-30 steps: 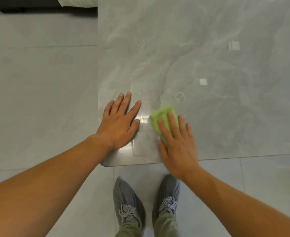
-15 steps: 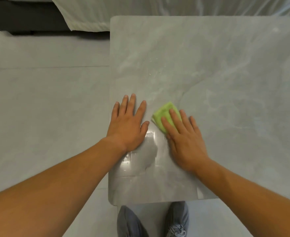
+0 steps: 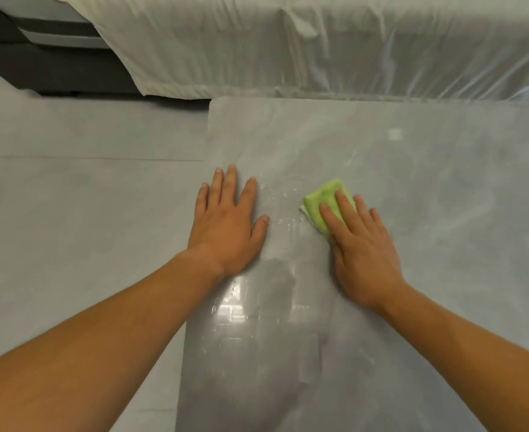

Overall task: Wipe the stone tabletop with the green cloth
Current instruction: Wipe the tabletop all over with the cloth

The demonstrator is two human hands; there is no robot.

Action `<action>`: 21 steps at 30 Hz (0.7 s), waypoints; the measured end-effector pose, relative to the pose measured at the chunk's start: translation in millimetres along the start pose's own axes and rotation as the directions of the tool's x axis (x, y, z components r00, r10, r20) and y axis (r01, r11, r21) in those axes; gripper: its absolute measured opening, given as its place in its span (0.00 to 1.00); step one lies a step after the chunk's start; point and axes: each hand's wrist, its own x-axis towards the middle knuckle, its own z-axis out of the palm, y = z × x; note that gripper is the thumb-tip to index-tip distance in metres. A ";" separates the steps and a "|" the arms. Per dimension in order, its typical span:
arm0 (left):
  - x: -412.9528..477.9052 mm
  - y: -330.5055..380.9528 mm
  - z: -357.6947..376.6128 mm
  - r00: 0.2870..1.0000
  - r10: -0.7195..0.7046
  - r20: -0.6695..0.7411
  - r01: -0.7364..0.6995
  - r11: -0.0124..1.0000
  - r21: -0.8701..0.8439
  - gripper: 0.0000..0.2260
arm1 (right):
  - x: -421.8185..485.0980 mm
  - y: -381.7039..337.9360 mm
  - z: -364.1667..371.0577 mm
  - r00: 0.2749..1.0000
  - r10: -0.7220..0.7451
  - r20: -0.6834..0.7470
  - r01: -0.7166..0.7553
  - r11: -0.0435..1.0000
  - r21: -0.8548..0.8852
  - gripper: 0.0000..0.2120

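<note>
Head view: the green cloth [image 3: 322, 196], folded small, is pressed flat on the stone tabletop [image 3: 428, 213] at three o'clock of centre, under the straight fingers of the right hand [image 3: 363, 257]. The left hand [image 3: 226, 226] is laid open at the cloth's nine o'clock, fingers spread. The cloth is judged light, soft and limp; it is best pinned from above across its middle, lest it bunch.

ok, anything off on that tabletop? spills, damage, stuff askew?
Nothing damaged or askew. Only small droplets and a wet sheen on the stone tabletop between the left hand, flat on the stone, and the right hand, pressing the green cloth. Looks like wiping residue.
</note>
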 end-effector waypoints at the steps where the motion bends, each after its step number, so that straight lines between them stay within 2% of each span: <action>1: 10.7 -0.9 -2.7 1.000 -0.011 0.002 0.011 1.000 -0.002 0.31 | 6.0 13.7 -4.6 0.999 -0.032 0.020 0.032 0.999 0.001 0.28; 4: 32.5 -4.9 -6.1 1.000 -0.029 0.013 0.029 1.000 -0.013 0.30 | 63.4 44.7 -23.1 0.995 0.098 -0.008 -0.098 0.995 -0.001 0.27; 7: 37.0 -5.3 -4.7 0.999 -0.033 0.004 0.033 0.999 -0.002 0.30 | 138.4 40.1 -30.0 0.977 0.199 -0.075 -0.199 0.980 0.019 0.26; 9: 36.6 -4.2 -2.0 1.000 -0.030 -0.006 0.030 1.000 -0.004 0.31 | 167.4 25.6 -28.5 0.981 0.175 -0.081 -0.173 0.985 0.023 0.28; 14: 37.4 -6.6 0.9 0.998 -0.030 -0.050 0.029 0.999 -0.023 0.31 | 165.3 23.1 -24.0 0.997 -0.083 0.005 0.083 0.996 -0.045 0.29; 19: 37.2 -11.7 0.8 0.998 -0.009 -0.055 0.007 0.999 -0.037 0.31 | 201.9 16.2 -29.1 0.996 0.076 -0.038 -0.077 0.997 -0.019 0.29; 21: 37.3 -12.8 0.3 0.998 -0.005 -0.061 0.002 0.999 -0.049 0.30 | 187.5 -2.8 -21.7 0.997 -0.061 -0.038 0.059 0.998 -0.038 0.30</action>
